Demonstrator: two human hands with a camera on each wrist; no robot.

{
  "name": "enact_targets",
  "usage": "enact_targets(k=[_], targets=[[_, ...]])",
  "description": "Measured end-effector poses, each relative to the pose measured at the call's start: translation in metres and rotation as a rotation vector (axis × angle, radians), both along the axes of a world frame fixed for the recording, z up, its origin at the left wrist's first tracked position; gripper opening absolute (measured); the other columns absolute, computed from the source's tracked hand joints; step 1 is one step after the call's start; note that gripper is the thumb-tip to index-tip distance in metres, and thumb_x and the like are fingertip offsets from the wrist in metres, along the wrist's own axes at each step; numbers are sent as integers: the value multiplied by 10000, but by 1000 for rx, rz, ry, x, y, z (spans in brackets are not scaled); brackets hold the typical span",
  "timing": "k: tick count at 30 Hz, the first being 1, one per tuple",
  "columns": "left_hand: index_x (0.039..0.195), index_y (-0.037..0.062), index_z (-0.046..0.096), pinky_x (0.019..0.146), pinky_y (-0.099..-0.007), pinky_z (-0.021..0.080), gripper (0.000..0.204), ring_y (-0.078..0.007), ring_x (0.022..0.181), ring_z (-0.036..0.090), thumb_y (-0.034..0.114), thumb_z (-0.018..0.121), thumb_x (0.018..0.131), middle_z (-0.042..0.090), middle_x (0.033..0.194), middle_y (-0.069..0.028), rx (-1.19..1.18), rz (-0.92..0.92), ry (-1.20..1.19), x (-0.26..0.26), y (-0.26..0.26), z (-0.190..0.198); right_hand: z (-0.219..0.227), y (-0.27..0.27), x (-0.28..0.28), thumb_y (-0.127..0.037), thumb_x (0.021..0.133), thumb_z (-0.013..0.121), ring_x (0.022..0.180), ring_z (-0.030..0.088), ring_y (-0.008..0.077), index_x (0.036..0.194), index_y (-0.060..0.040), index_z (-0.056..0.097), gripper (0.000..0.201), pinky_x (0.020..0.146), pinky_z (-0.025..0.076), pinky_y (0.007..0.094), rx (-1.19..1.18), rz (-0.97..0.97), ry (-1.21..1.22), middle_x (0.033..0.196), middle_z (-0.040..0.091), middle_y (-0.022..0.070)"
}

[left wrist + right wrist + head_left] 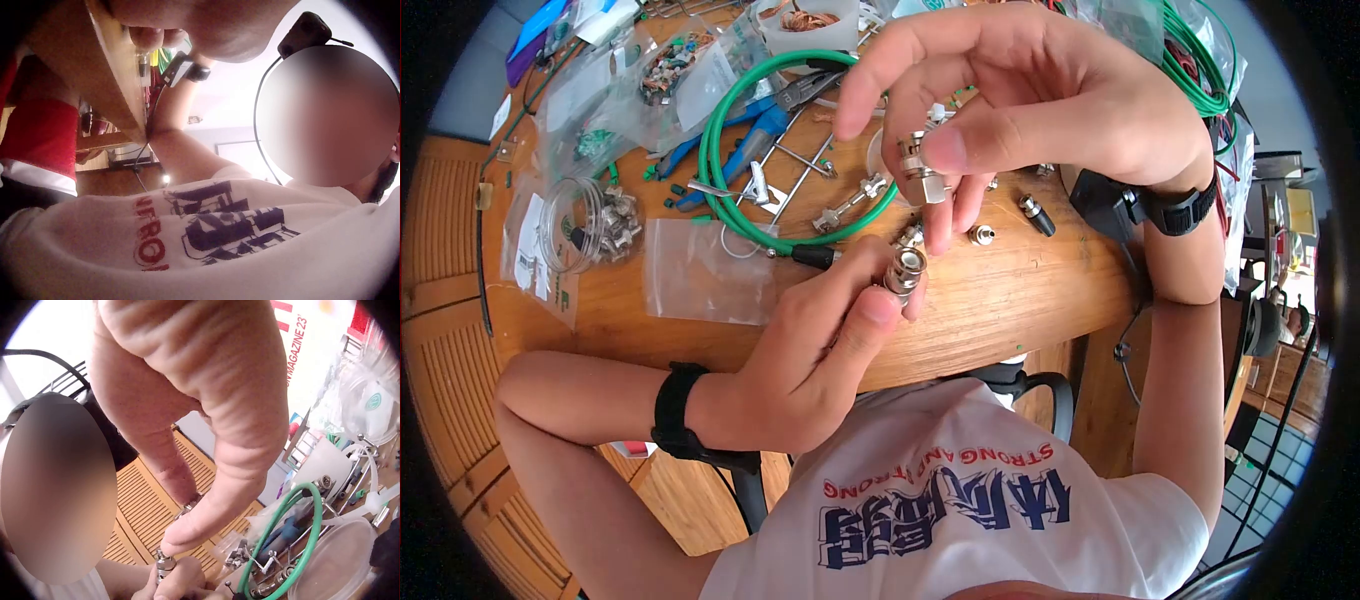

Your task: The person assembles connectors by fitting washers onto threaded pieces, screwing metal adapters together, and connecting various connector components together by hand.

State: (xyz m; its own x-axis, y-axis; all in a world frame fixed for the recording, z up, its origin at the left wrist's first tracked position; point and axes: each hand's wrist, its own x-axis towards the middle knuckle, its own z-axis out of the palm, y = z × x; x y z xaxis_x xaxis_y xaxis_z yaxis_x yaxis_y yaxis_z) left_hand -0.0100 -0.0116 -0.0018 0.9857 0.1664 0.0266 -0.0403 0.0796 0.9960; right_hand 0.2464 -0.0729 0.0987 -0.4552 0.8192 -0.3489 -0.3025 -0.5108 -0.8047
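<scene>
Head view: at centre, the left hand (795, 360) pinches a metal plug (907, 268) with its open end up, seemingly to keep that end in sight; just above, the right hand (1060, 110) pinches a second plug (920, 172). Left wrist view: fingertips (147, 39) show upper left (their hold I cannot tell). Right wrist view: the metal plug sits low, left of centre

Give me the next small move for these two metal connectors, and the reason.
Probably ease the raised BNC connector in the right hand down toward the upturned BNC connector in the left hand, lining them up: the lower one's open end faces up, and the two sit close but apart.
</scene>
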Motion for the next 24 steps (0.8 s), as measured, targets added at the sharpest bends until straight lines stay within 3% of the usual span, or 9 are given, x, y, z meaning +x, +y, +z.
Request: enact_targets(k=[8, 10, 12, 13, 14, 17, 19, 24], targets=[[1100, 49, 496, 547, -223, 278, 432, -43, 602, 333, 433, 302, 1141, 464, 883, -1, 26, -2, -19, 0, 0, -1, -12, -6, -2, 13, 1041, 577, 1067, 697, 150, 1286, 56, 637, 256, 897, 578, 267, 197, -41, -169, 1178, 716, 138], [1109, 41, 497, 563, -224, 290, 411, -40, 605, 335, 404, 309, 1143, 466, 893, -3, 41, -18, -64, 1, 0, -2, -18, -8, -1, 9, 1006, 640, 979, 688, 127, 1230, 55, 656, 230, 841, 566, 253, 350, -61, -203, 1052, 732, 100], [1116, 39, 496, 572, -227, 295, 400, -38, 609, 339, 393, 313, 1143, 467, 897, -6, 61, -28, -87, 1, 1, -1, 8, -26, -33, 33, 889, 758, 890, 713, 148, 1010, 26, 699, 135, 828, 576, 302, 437, -285, -789, 982, 733, 99], [1122, 36, 496, 580, -229, 299, 389, -36, 613, 343, 381, 317, 1143, 469, 901, -8, 76, -42, -107, 1, 0, -1, 4, -31, -37, 58, 852, 788, 885, 736, 174, 1006, 34, 708, 175, 825, 584, 286, 565, -299, -844, 982, 738, 111], [1122, 36, 496, 580, -229, 299, 389, -36, 613, 343, 381, 317, 1143, 469, 901, -8, 74, -45, -110, 0, 0, -2, -5, -38, -38, 74, 835, 792, 893, 737, 190, 983, 33, 711, 174, 834, 586, 302, 629, -366, -690, 970, 740, 129], [1130, 33, 493, 595, -233, 316, 380, -35, 618, 352, 367, 312, 1142, 468, 892, -12, 121, -66, -118, -3, 2, -1, -18, -56, -44, 95, 798, 807, 920, 749, 232, 947, 24, 714, 189, 823, 595, 317, 661, -463, -676, 979, 743, 176], [1178, -16, 534, 855, -359, 474, 217, -301, 925, 594, 170, 447, 1110, 567, 1035, -155, 57, -100, -102, -6, 3, -1, -24, -63, -47, 100, 793, 806, 920, 750, 232, 935, 24, 709, 187, 807, 599, 313, 619, -499, -639, 983, 743, 181], [1185, -9, 536, 828, -359, 466, 208, -295, 890, 577, 167, 459, 1105, 554, 1017, -151, 120, -102, -170, 0, 3, -5, -25, -71, -47, 112, 792, 798, 947, 760, 249, 941, 37, 681, 204, 805, 616, 318, 455, -517, -550, 1010, 737, 199]])
